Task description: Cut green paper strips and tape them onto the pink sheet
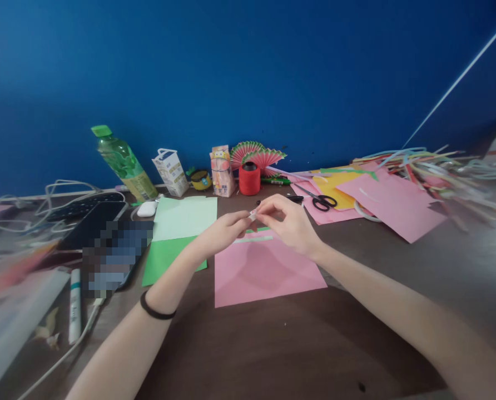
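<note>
My left hand (229, 229) and my right hand (289, 223) meet over the top of a pink sheet of paper (268, 272). Between their fingertips is a small white piece with a red mark (253, 214), too small to name. Both hands are closed in a pinch on it. Beneath the hands, a pale strip (254, 239) lies across the pink sheet, close to a bit of green paper. Left of my left hand lie a light green sheet (185, 216) and a brighter green one (168, 258), partly covered by it.
Along the blue wall stand a green bottle (125, 164), a milk carton (172, 173), a pink carton (222, 172), a red thread spool (249, 179) and a paper fan (268, 158). Black-handled scissors (324, 203) lie right, by coloured papers. Left are a phone (137, 250) and a marker (75, 305).
</note>
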### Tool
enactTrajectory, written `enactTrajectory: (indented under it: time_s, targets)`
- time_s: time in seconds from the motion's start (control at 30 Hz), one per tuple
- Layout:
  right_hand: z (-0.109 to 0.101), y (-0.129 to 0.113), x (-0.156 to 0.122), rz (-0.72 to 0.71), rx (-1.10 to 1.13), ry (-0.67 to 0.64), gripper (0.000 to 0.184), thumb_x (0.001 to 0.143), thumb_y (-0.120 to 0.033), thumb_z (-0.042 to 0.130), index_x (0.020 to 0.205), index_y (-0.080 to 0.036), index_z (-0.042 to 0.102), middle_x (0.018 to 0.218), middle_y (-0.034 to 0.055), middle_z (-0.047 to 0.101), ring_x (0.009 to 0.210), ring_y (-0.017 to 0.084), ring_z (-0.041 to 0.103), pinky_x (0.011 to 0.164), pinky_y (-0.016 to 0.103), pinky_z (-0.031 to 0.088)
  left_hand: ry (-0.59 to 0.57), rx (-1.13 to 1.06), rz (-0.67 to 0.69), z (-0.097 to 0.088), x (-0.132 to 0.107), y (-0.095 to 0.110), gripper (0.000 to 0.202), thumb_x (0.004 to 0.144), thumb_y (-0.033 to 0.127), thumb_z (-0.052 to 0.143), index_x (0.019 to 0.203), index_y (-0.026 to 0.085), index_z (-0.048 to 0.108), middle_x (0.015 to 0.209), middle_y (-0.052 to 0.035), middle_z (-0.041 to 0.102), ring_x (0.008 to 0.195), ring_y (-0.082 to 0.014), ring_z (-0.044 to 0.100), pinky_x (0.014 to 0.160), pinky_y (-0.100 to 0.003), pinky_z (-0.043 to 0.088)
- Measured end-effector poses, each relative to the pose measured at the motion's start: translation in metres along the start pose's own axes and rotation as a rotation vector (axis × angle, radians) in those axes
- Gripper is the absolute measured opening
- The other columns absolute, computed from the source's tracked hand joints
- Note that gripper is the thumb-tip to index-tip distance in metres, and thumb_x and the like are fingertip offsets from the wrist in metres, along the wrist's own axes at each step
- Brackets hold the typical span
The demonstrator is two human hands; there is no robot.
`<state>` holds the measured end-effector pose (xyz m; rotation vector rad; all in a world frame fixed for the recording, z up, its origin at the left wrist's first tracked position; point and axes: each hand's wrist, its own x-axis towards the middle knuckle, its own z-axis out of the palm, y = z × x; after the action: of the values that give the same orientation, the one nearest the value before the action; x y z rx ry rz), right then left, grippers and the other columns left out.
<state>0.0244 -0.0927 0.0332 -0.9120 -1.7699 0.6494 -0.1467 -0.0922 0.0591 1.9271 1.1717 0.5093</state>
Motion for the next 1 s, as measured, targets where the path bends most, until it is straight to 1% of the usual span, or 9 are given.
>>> enactTrajectory:
  time_s: [0.1,0.2,0.4,0.53,0.6,0.73,0.9,1.0]
  targets:
    - [0.0005,-0.001,-0.0008,-0.023,0.024,-0.009,0.007,0.079,-0.022,0.056,0.072,-0.02,0.058,0.085,0.0029,0.059,0.082,0.016,0.058,0.073,0.033,0.049,0.062,0.043,-0.003,0.0007,0.0008,-0.0013,0.029,0.083,0.034,0.033,0.072,0.018,0.054,0.058,0.0033,0.042,0.054,-0.0114,0.039,0.054,-0.025,0.032]
    - [0.0008,-0.002,-0.0014,-0.048,0.014,-0.007,0.008,0.078,-0.019,0.056,0.071,-0.02,0.058,0.083,0.0025,0.058,0.082,0.016,0.056,0.072,0.032,0.048,0.102,0.043,0.008,0.0016,0.001,-0.002,0.027,0.081,0.028,0.034,0.066,0.017,0.054,0.055,0.0037,0.038,0.052,-0.011,0.037,0.052,-0.024,0.03]
    - [-0.0003,-0.0035,-0.0012,-0.058,-0.043,-0.002,0.008,0.078,-0.018,0.055,0.07,-0.021,0.055,0.078,0.0017,0.054,0.079,0.016,0.055,0.069,0.031,0.045,0.095,-0.045,-0.002,0.0031,0.0008,-0.0013,0.027,0.08,0.03,0.035,0.064,0.017,0.053,0.054,0.0037,0.037,0.052,-0.011,0.034,0.053,-0.024,0.03]
    - [-0.0007,-0.006,-0.0016,-0.066,-0.036,-0.032,0.008,0.08,-0.017,0.051,0.073,-0.02,0.051,0.077,0.0009,0.054,0.076,0.015,0.054,0.07,0.031,0.044,0.07,-0.135,0.003,0.0043,0.0006,-0.0011,0.026,0.079,0.032,0.035,0.062,0.018,0.05,0.061,0.0016,0.043,0.055,-0.0115,0.034,0.054,-0.024,0.031]
    - [-0.0008,-0.007,-0.002,-0.083,-0.041,-0.051,0.009,0.08,-0.015,0.049,0.073,-0.02,0.049,0.078,0.0008,0.053,0.076,0.015,0.054,0.069,0.03,0.043,0.058,-0.196,0.001,0.0051,-0.0001,-0.0001,0.026,0.079,0.033,0.035,0.061,0.018,0.047,0.062,0.0013,0.042,0.054,-0.0111,0.031,0.053,-0.024,0.03]
    - [-0.0013,-0.0061,-0.0028,-0.149,-0.067,-0.072,0.011,0.081,-0.011,0.046,0.075,-0.02,0.046,0.083,0.0012,0.052,0.076,0.014,0.053,0.069,0.029,0.042,0.038,-0.321,0.004,0.0062,-0.0015,0.0007,0.024,0.079,0.03,0.037,0.059,0.018,0.044,0.056,0.0037,0.032,0.05,-0.0096,0.022,0.051,-0.024,0.027]
    - [-0.0016,-0.0036,-0.0031,-0.202,-0.073,-0.079,0.013,0.082,-0.009,0.044,0.075,-0.021,0.044,0.084,0.0017,0.05,0.077,0.014,0.052,0.072,0.031,0.042,0.034,-0.375,0.017,0.0069,-0.0015,-0.0025,0.024,0.079,0.031,0.038,0.059,0.019,0.043,0.052,0.0056,0.018,0.048,-0.0099,0.017,0.053,-0.026,0.027]
    - [-0.0018,-0.0036,-0.0034,-0.218,-0.07,-0.077,0.013,0.083,-0.011,0.044,0.076,-0.021,0.043,0.084,0.0019,0.05,0.078,0.015,0.052,0.073,0.033,0.042,0.009,-0.412,0.042,0.0074,-0.0006,-0.0035,0.023,0.079,0.03,0.037,0.06,0.019,0.044,0.051,0.0061,0.015,0.047,-0.01,0.015,0.054,-0.027,0.027]
